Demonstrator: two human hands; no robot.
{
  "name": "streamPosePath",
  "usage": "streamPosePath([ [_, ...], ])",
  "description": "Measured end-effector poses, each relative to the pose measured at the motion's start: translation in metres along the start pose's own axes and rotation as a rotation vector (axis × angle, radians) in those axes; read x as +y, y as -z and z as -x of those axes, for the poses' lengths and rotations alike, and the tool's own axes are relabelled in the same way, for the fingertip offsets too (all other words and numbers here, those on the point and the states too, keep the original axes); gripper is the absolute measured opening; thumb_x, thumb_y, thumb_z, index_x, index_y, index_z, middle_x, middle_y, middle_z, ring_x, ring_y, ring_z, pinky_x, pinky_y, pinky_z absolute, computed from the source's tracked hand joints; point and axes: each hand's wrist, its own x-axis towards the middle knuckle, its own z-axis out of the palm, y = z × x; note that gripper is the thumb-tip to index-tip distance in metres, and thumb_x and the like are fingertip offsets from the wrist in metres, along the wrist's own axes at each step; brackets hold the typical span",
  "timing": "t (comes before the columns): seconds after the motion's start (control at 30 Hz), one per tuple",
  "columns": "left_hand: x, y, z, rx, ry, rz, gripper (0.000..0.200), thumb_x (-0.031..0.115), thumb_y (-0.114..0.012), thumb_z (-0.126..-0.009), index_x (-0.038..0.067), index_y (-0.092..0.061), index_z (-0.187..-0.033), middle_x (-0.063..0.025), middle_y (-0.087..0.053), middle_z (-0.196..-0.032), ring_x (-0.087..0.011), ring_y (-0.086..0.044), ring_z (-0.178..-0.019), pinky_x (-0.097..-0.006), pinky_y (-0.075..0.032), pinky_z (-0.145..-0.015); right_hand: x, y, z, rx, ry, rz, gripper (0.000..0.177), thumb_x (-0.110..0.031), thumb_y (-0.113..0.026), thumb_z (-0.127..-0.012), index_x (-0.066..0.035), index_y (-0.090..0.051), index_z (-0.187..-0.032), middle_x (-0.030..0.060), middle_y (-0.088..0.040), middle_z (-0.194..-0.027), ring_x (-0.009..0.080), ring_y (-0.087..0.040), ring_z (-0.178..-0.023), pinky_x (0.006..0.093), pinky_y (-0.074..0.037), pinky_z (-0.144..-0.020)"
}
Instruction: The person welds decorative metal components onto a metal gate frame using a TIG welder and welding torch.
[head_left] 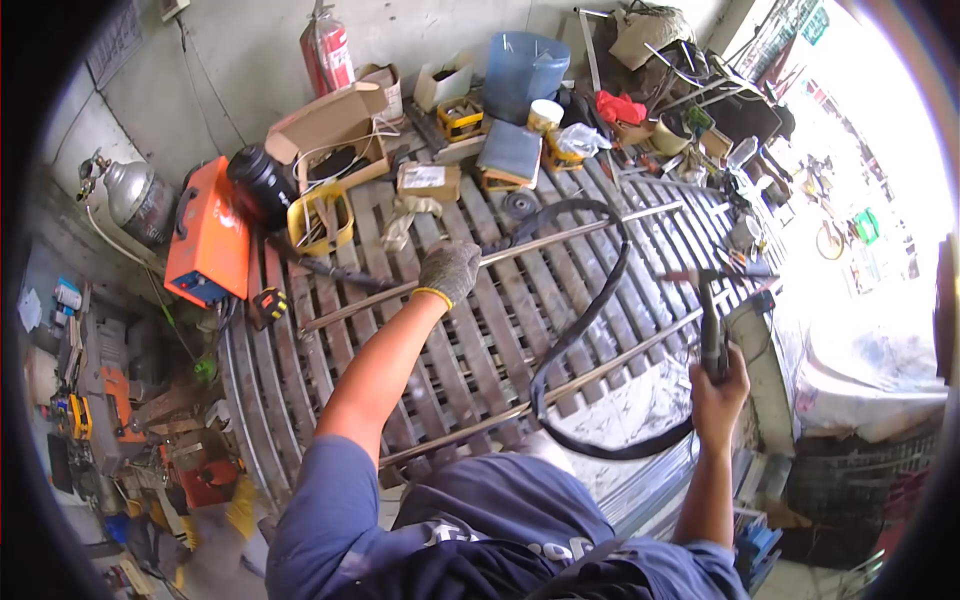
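My left hand (449,272), in a grey glove with a yellow cuff, is closed around a long thin metal rod (560,235) lying across the slatted metal table (480,345). My bare right hand (718,393) grips the dark handle of a torch-like tool (712,335), held upright at the table's right side. A thick black cable (590,315) loops over the slats and down towards my right hand. Nearer my body, a second long rod (570,385) runs roughly parallel to the first.
An orange machine (209,235), a black bottle (262,186) and a tape measure (268,307) are at the left. Along the back stand a yellow basket (321,217), a cardboard box (330,135), a blue bucket (526,75) and a fire extinguisher (327,55).
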Motion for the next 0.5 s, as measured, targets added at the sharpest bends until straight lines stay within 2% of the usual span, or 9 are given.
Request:
streamPosePath([
  [0.03,0.000,-0.025,-0.028,-0.037,0.033,-0.031,0.023,0.031,-0.065,-0.101,0.014,-0.080,-0.107,-0.0162,-0.078,-0.105,-0.0440,-0.074,-0.100,-0.0565,-0.059,-0.087,0.021,0.012,-0.008,-0.037,-0.055,-0.139,0.029,-0.004,-0.078,-0.092,-0.002,-0.066,-0.118,-0.0039,-0.059,-0.079,0.0033,-0.051,-0.059,0.0234,-0.039,-0.051],
  [0.1,0.001,-0.068,-0.085,-0.115,0.134,-0.066,0.022,0.029,-0.064,-0.100,0.017,-0.081,-0.109,-0.0174,-0.078,-0.110,-0.0444,-0.074,-0.105,-0.0563,-0.060,-0.091,0.046,0.033,-0.017,-0.075,-0.194,-0.252,0.036,-0.002,-0.081,-0.090,-0.002,-0.064,-0.122,-0.0021,-0.061,-0.080,0.0060,-0.053,-0.053,0.0233,-0.041,-0.045],
  [0.13,0.000,-0.089,-0.109,-0.117,0.161,-0.048,0.023,0.028,-0.063,-0.100,0.017,-0.081,-0.109,-0.0177,-0.078,-0.113,-0.0439,-0.074,-0.108,-0.0560,-0.060,-0.092,0.067,0.041,-0.022,-0.072,-0.201,-0.267,0.038,-0.001,-0.082,-0.089,-0.001,-0.063,-0.123,-0.0011,-0.061,-0.082,0.0061,-0.054,-0.054,0.0227,-0.042,-0.046],
  [0.2,-0.006,-0.128,-0.156,-0.226,0.268,-0.153,0.031,0.028,-0.058,-0.104,0.011,-0.083,-0.112,-0.0234,-0.078,-0.124,-0.0446,-0.076,-0.116,-0.0563,-0.061,-0.097,0.069,0.054,-0.032,-0.047,-0.390,-0.397,0.039,0.004,-0.084,-0.086,0.002,-0.064,-0.119,-0.0009,-0.063,-0.079,0.0066,-0.056,-0.056,0.0234,-0.044,-0.050],
  [0.23,-0.003,-0.139,-0.167,-0.188,0.280,-0.225,0.033,0.027,-0.056,-0.106,0.012,-0.084,-0.116,-0.0223,-0.078,-0.126,-0.0437,-0.075,-0.121,-0.0552,-0.061,-0.101,0.081,0.059,-0.037,-0.047,-0.399,-0.388,0.039,0.004,-0.084,-0.086,0.002,-0.064,-0.119,-0.0006,-0.063,-0.079,0.0069,-0.056,-0.055,0.0235,-0.044,-0.050],
  [0.27,-0.028,-0.177,-0.184,-0.156,0.283,-0.268,0.035,0.025,-0.055,-0.107,0.011,-0.084,-0.119,-0.0209,-0.078,-0.132,-0.0420,-0.075,-0.123,-0.0551,-0.061,-0.102,0.093,0.066,-0.041,-0.049,-0.407,-0.377,0.038,0.005,-0.084,-0.087,0.002,-0.064,-0.120,-0.0002,-0.063,-0.079,0.0071,-0.056,-0.055,0.0236,-0.045,-0.049],
  [0.33,-0.010,-0.173,-0.201,-0.343,0.422,-0.331,0.037,0.025,-0.053,-0.109,0.012,-0.083,-0.126,-0.0216,-0.074,-0.141,-0.0395,-0.074,-0.126,-0.0529,-0.061,-0.104,0.110,0.075,-0.053,-0.040,-0.415,-0.360,0.038,0.006,-0.083,-0.088,0.002,-0.064,-0.120,0.0002,-0.063,-0.080,0.0073,-0.056,-0.054,0.0238,-0.045,-0.049],
  [0.43,0.005,-0.168,-0.216,-0.460,0.430,-0.376,0.037,0.023,-0.057,-0.105,0.014,-0.078,-0.133,-0.0220,-0.075,-0.137,-0.0419,-0.073,-0.127,-0.0519,-0.060,-0.105,0.122,0.080,-0.068,-0.026,-0.418,-0.352,0.037,0.006,-0.083,-0.088,0.002,-0.064,-0.120,0.0005,-0.063,-0.080,0.0074,-0.056,-0.054,0.0240,-0.045,-0.048],
  [0.5,-0.036,-0.213,-0.225,-0.188,0.570,-0.238,0.037,0.023,-0.056,-0.105,0.015,-0.079,-0.133,-0.0227,-0.076,-0.134,-0.0413,-0.074,-0.124,-0.0530,-0.060,-0.104,0.119,0.076,-0.085,-0.040,-0.421,-0.362,0.037,0.006,-0.083,-0.089,0.002,-0.064,-0.120,0.0007,-0.063,-0.080,0.0073,-0.056,-0.054,0.0241,-0.045,-0.048],
])
